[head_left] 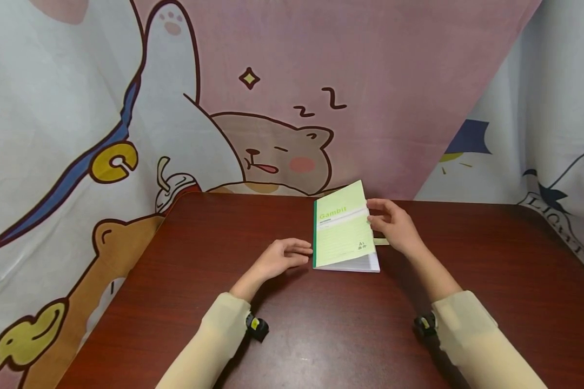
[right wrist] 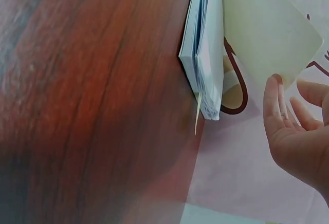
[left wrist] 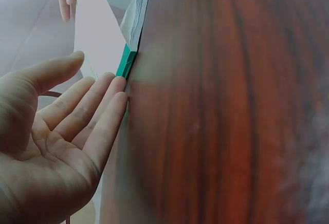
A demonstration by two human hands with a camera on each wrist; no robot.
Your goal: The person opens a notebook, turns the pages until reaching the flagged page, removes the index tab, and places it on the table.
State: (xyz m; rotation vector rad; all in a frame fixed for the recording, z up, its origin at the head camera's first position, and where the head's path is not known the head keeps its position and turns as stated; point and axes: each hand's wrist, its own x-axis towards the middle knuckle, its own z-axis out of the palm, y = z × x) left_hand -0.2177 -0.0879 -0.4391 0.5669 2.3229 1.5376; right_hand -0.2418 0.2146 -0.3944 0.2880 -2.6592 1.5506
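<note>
Head view: notebook (head_left: 343, 235) between left grip (head_left: 283, 257) and right grip (head_left: 395, 224).

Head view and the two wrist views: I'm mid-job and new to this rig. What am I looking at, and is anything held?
There is no machine here: each grip is a person's bare hand. The head picture looks forward and down from a camera worn on the head; the other two come from cameras on the wrists, so the table looks tipped on its side. On it lies a notebook, a pale strip poking out at its right. Its front cover is partly raised. The right hand has fingertips at the cover's free edge; whether they pinch or only prop it, I can't tell. The left hand holds nothing; its fingertips are at the green spine.
</note>
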